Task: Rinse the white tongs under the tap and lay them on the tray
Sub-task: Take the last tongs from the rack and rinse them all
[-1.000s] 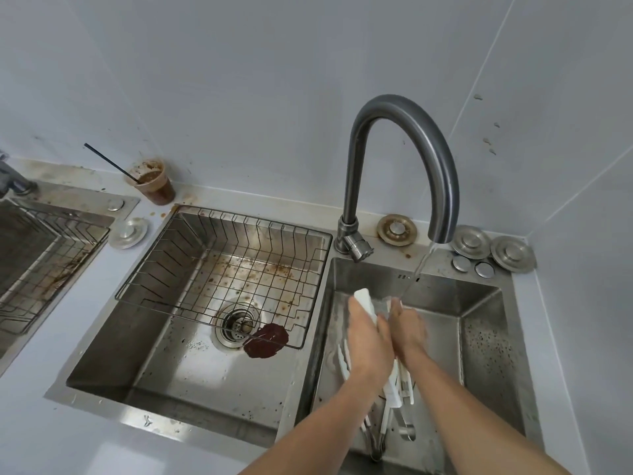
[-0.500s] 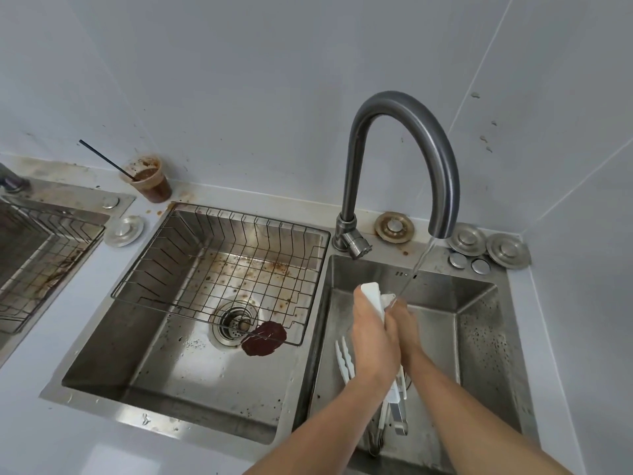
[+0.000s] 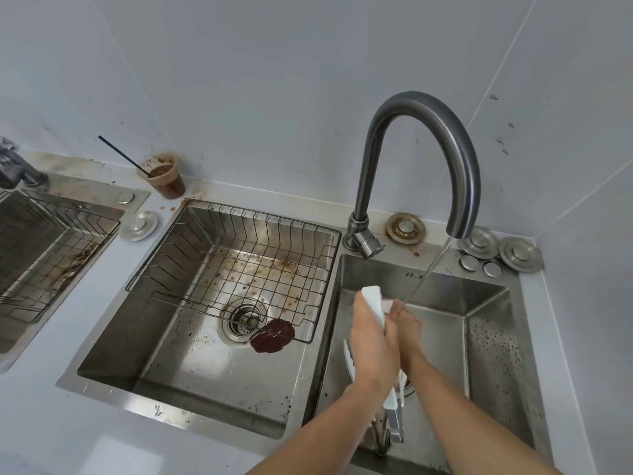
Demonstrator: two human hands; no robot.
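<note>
Gripping the white plastic tongs [image 3: 374,301] mid-length, the left hand [image 3: 373,341] is wrapped shut around them; the right hand [image 3: 406,325], just beside, rubs them under the tap's stream [image 3: 424,272]. Light, stiff, probably slippery wet: best held at the middle.

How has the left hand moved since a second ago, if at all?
No, hardly: against the tap, the left hand stays in place, gripping the white tongs.

Brushed steel sink [image 3: 486,305], stained
</note>
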